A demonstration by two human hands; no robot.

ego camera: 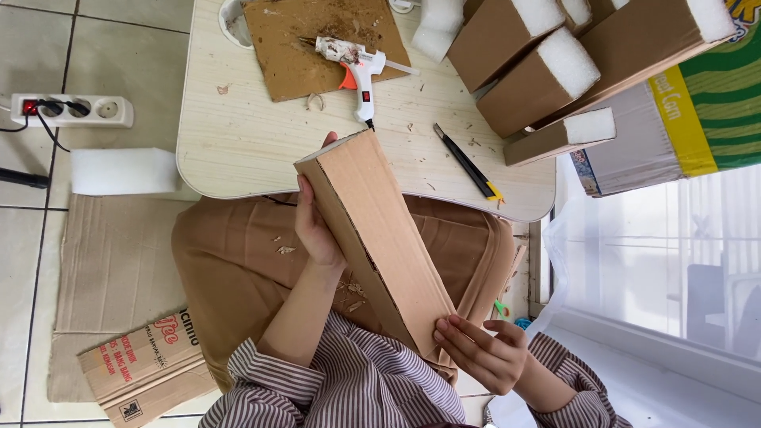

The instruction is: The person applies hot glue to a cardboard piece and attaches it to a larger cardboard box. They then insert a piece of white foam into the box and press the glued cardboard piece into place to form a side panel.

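From the head view, the left hand (317,230) grips the long cardboard box (380,246) by its side, held over the lap just off the table's (238,143) near edge; the right hand (483,353) pinches its lower end; that light pinch could let the box slip. A glue gun (357,67) and cutter (468,162) lie on the pale table; tiled floor, bright window.

Striped brown-white shirt, sleeves pushed up past wrists; tan skirt over lap; both hands bare, no rings.
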